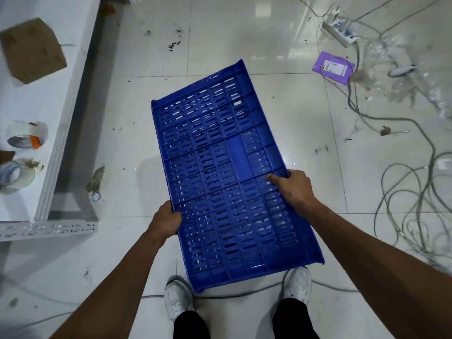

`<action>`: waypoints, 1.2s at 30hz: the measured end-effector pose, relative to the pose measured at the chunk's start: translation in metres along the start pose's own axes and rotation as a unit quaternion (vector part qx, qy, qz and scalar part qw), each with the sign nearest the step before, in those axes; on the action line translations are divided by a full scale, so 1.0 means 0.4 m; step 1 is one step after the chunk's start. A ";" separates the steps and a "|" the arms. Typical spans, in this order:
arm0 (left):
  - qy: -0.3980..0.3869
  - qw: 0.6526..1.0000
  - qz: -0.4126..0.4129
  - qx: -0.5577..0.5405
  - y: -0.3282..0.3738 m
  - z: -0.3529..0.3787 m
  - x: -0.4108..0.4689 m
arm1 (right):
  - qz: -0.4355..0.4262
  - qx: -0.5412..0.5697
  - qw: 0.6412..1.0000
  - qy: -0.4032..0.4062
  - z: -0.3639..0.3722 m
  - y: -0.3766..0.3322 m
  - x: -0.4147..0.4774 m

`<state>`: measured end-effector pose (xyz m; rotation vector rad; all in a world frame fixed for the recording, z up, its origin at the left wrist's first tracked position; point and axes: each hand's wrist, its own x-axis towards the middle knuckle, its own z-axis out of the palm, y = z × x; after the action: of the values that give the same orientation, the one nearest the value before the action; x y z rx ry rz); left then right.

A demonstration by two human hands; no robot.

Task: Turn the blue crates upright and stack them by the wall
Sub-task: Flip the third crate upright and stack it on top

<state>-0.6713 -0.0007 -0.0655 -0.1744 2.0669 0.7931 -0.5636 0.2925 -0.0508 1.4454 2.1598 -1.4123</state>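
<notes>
Left hand (pixel 166 220), right hand (pixel 296 189) grip crate (pixel 220 167); lengthwise away.

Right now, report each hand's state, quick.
Left hand: grips the blue crate by its left edge.
Right hand: grips its right edge.

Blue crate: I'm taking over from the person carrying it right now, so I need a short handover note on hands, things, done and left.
Left hand grips the blue crate by its left long edge; right hand grips its right long edge.
The crate is held lengthwise over the tiled floor, near end above the shoes.
Done: this crate is lifted; no stack or other crate is in view.
Left: set it upright and stack it by the wall.
</notes>
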 end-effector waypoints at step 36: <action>0.100 0.992 -0.012 0.079 0.193 0.174 0.028 | -0.213 -0.314 0.903 -0.202 0.214 -0.039 -0.131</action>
<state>-0.6605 0.1034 -0.0659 -0.1980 2.3019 0.6143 -0.5775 0.1919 -0.0558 0.4285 2.3868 -0.8530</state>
